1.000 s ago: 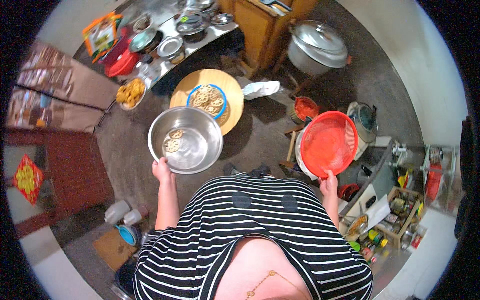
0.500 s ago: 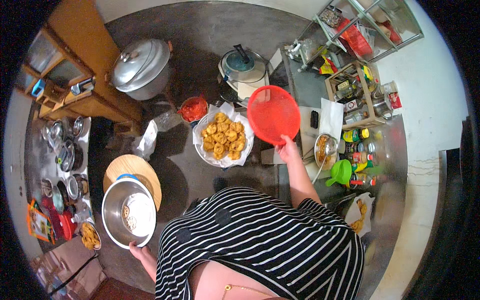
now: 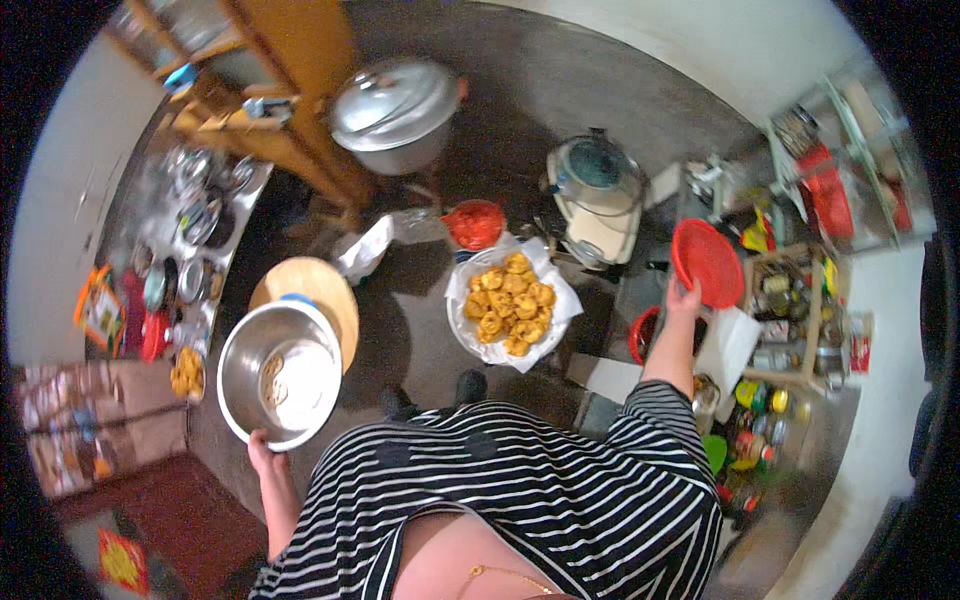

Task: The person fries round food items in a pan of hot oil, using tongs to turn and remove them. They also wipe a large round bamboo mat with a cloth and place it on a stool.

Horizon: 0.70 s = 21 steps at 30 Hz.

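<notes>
My left hand (image 3: 262, 452) grips the near rim of a steel bowl (image 3: 236, 370), which is tilted. A few pale round slices with holes, resembling lotus root (image 3: 274, 380), lie inside it. The bowl overlaps a round wooden board (image 3: 340, 295) beyond it. Out to the right, my right hand (image 3: 684, 300) pinches the near edge of a round red plastic basket (image 3: 710, 262), held above the counter. A second red-rimmed container (image 3: 640, 338) shows partly behind my right forearm. Between my hands, golden fried pieces (image 3: 508, 300) fill a paper-lined bowl (image 3: 462, 325).
A bowl of red stuff (image 3: 474, 224) and a large lidded metal pot (image 3: 395, 115) stand farther back. An appliance with a glass lid (image 3: 595, 190) is right of them. Bottles (image 3: 765, 398) and a wooden rack (image 3: 800, 315) crowd the right counter; jars (image 3: 195, 280) fill the left table.
My right hand has carried the red basket rightward, away from beside the fried pieces to over the counter. The whole view has swung left. My left hand still grips the steel bowl.
</notes>
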Each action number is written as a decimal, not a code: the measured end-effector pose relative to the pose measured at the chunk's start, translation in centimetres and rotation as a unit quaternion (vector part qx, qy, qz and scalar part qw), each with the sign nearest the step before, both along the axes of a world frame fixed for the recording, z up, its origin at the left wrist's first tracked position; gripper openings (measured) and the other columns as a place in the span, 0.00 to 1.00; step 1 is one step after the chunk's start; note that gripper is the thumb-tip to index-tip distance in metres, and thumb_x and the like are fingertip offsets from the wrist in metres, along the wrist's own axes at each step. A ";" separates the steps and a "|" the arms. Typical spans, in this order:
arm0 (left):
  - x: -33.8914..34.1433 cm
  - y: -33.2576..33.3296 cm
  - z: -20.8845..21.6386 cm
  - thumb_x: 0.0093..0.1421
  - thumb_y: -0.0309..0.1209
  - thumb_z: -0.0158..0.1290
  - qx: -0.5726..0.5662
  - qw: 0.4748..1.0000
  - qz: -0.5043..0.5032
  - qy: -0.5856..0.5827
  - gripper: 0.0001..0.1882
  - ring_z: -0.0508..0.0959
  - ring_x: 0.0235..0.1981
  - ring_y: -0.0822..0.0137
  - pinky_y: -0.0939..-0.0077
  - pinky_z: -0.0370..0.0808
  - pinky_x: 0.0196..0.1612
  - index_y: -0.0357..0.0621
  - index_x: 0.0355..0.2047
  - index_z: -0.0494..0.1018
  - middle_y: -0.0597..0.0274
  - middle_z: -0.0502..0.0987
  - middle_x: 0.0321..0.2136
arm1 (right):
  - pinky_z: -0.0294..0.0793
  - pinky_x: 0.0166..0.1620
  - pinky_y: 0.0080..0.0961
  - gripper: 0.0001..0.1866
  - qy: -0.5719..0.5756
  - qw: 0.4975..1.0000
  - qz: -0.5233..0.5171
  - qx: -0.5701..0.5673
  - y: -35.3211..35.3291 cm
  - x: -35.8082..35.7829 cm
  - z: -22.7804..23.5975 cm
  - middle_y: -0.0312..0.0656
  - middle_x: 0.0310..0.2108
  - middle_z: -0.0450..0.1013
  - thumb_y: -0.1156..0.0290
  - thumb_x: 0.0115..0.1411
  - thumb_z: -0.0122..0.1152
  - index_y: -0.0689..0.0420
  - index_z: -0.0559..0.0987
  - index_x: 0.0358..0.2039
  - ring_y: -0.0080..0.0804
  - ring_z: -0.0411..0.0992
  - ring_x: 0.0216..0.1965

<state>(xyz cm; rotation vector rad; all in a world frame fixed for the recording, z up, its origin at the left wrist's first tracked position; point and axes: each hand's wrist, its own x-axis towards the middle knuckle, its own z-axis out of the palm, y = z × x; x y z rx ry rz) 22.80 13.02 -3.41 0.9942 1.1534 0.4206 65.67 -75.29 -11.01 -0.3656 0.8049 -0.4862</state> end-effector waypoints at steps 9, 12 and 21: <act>2.8 -2.1 1.0 0.44 0.23 0.52 -0.010 0.993 0.113 -0.032 0.11 0.73 0.32 0.62 0.65 0.72 0.38 0.41 0.31 0.67 0.60 0.70 0.29 | 0.73 0.38 0.24 0.20 0.069 0.830 0.534 -0.146 24.5 -9.7 -2.9 0.45 0.41 0.73 0.68 0.60 0.54 0.62 0.67 0.51 0.34 0.74 0.38; 4.7 -3.4 2.5 0.45 0.20 0.51 0.011 0.993 0.111 -0.048 0.11 0.73 0.31 0.63 0.70 0.72 0.36 0.39 0.31 0.67 0.60 0.71 0.29 | 0.72 0.41 0.22 0.23 0.000 0.679 0.633 -0.372 37.3 -10.0 2.3 0.44 0.43 0.72 0.70 0.59 0.56 0.59 0.66 0.54 0.33 0.73 0.41; 6.7 -2.8 4.5 0.44 0.19 0.50 -0.014 0.993 0.080 -0.081 0.12 0.73 0.26 0.68 0.75 0.72 0.33 0.40 0.32 0.71 0.63 0.75 0.26 | 0.67 0.54 0.31 0.25 -0.338 0.154 0.682 -0.629 70.4 -12.5 13.8 0.45 0.47 0.72 0.63 0.50 0.66 0.55 0.73 0.49 0.40 0.69 0.50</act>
